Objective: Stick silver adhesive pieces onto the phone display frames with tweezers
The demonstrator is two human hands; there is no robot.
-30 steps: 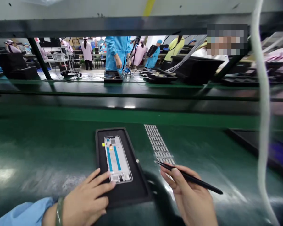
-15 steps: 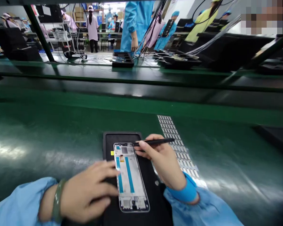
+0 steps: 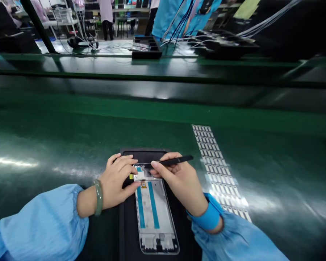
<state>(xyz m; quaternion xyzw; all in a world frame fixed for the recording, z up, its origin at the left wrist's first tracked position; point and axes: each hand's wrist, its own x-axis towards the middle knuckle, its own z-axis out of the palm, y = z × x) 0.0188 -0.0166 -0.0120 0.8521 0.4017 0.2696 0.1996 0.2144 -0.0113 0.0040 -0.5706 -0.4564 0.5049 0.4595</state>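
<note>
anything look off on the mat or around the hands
Nothing stands out. The phone frame lies straight and looks undamaged on the black mat. The left hand rests on its top end, the right hand holds tweezers above it, and the label strip lies flat beside the mat.

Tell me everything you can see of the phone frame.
The phone frame is a rounded rectangle with a silvery edge and pale inner panel. Two long blue strips run lengthwise, and a small gold-coloured patch sits near the top. It lies flat on a black mat, long side pointing away. The left hand rests on its top corner, and black tweezers in the right hand reach over its top end.
</note>
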